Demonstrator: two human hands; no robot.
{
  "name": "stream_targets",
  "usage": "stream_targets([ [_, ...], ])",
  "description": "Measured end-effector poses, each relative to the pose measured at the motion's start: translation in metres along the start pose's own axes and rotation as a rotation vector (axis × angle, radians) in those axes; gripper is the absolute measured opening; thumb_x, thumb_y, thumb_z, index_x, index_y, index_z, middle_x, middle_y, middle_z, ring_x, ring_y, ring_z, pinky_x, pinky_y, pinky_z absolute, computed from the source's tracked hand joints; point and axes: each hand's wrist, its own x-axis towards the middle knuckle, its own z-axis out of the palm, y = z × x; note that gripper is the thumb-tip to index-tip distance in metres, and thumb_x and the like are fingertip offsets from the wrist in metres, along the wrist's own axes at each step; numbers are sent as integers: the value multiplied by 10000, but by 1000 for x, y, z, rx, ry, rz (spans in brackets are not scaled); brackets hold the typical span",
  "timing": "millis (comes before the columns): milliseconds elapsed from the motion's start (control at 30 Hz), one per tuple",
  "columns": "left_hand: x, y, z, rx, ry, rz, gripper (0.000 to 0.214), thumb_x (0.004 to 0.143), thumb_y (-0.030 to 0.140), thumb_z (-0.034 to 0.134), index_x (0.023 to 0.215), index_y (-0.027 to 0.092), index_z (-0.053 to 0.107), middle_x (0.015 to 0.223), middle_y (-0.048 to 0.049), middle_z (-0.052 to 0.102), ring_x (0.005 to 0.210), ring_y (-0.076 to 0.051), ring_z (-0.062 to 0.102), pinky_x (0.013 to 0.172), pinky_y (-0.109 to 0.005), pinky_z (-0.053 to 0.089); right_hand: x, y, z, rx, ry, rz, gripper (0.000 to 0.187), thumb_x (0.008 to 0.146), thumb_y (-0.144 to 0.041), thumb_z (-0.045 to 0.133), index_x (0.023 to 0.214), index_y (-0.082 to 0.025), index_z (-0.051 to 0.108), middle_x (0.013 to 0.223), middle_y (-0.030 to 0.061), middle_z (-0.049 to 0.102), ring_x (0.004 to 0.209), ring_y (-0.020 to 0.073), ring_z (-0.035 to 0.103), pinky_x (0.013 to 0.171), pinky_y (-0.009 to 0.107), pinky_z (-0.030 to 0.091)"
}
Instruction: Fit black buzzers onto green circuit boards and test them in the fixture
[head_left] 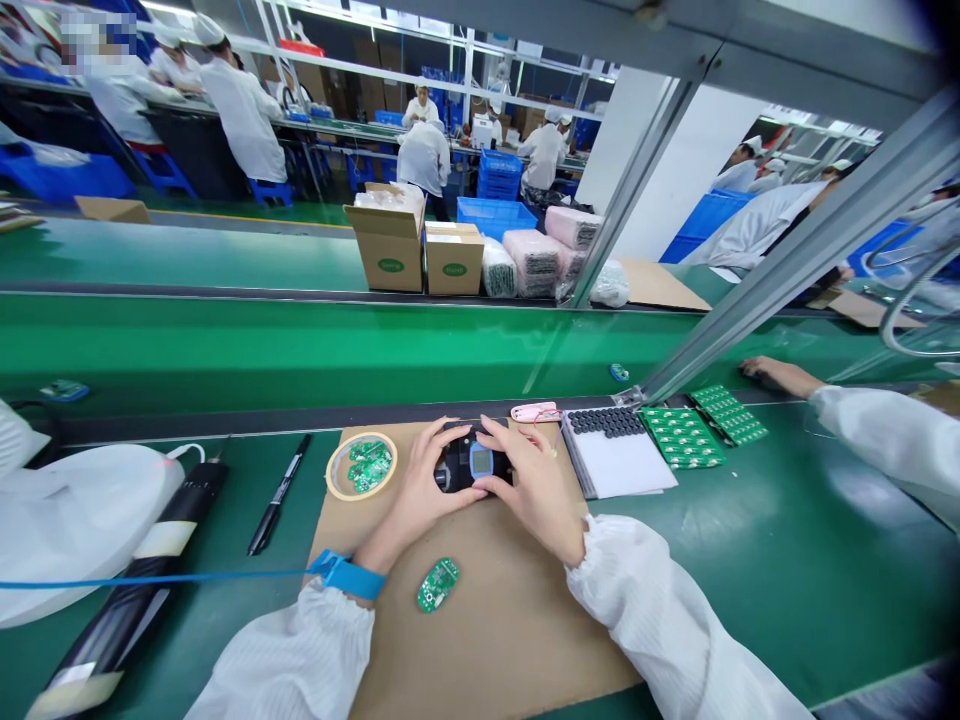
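Both of my hands grip a small black device with a blue-grey screen, resting on a brown cardboard sheet. My left hand wraps its left side, fingers curled round it. My right hand covers its right side, thumb by the screen. A blue wrist strap with a blue cord sits on my left wrist. A small green circuit board lies on the cardboard below my hands. A tape roll holding green boards sits to the left.
A black pen and a black tube lie at left beside a white bag. A tray of black parts, green board panels and a co-worker's hand are at right. Cardboard boxes stand beyond the green conveyor.
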Motion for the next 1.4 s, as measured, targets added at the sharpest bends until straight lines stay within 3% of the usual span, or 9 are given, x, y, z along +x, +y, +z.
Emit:
stream_targets([
  [233,-3,3,-3,-18,-21,-2,741,674,356,846,1323,300,494,1444,-106,398,1391,-336,349,1148,-542,307,39,11,-26,187,13,176,583,968,-383,499,1500,-249,301,1103,58,629,904,172,613,829,317,508],
  [367,-5,4,-4,-4,-28,-10,776,661,316,862,1337,296,481,1459,-108,378,1397,-318,337,1158,-526,296,92,58,-17,69,-79,355,237,909,-354,585,1042,-187,688,930,50,657,791,159,630,777,289,504],
  [600,-7,7,-4,5,-42,-29,820,625,347,882,1342,304,486,1467,-99,378,1382,-318,368,1147,-491,334,119,90,0,-78,-86,482,94,731,-123,729,799,-159,674,881,97,705,894,276,656,818,412,480],
  [800,-7,6,-3,-15,-36,-30,819,626,357,878,1348,312,492,1461,-93,399,1385,-327,364,1160,-491,314,56,7,-19,0,-171,277,163,948,-275,530,944,-252,691,954,40,714,899,219,669,832,366,515],
  [900,-7,6,-3,-20,-41,-36,816,645,341,867,1362,322,478,1469,-90,383,1390,-325,356,1161,-489,312,-4,-44,-6,141,-471,-26,98,920,-316,607,990,-283,667,964,3,701,862,200,673,770,326,548],
  [1000,-7,7,-3,-10,-46,-47,823,643,319,870,1363,318,470,1479,-95,363,1397,-326,341,1157,-500,314,-53,-76,24,-132,-486,39,617,648,-418,862,1170,-217,603,1035,87,662,885,297,665,664,389,570],
  [1067,-7,7,-3,-2,-47,-52,822,641,315,871,1359,308,471,1481,-102,361,1399,-327,340,1155,-504,313,-71,-86,40,-221,-485,57,677,593,-381,896,1175,-219,592,1013,93,636,867,305,659,591,363,558],
  [1233,-6,6,-4,14,-37,-38,800,652,331,861,1354,305,478,1481,-110,374,1395,-337,356,1147,-510,325,-76,-89,46,-17,-535,-41,404,712,-341,815,1057,-298,609,973,19,567,824,200,631,612,267,529],
  [1400,-5,7,-4,20,-45,-45,800,649,332,863,1352,310,480,1482,-113,376,1395,-342,356,1139,-519,334,-85,-90,66,-69,-625,-85,714,563,-642,820,1136,-299,568,992,48,578,813,265,636,615,355,556],
])
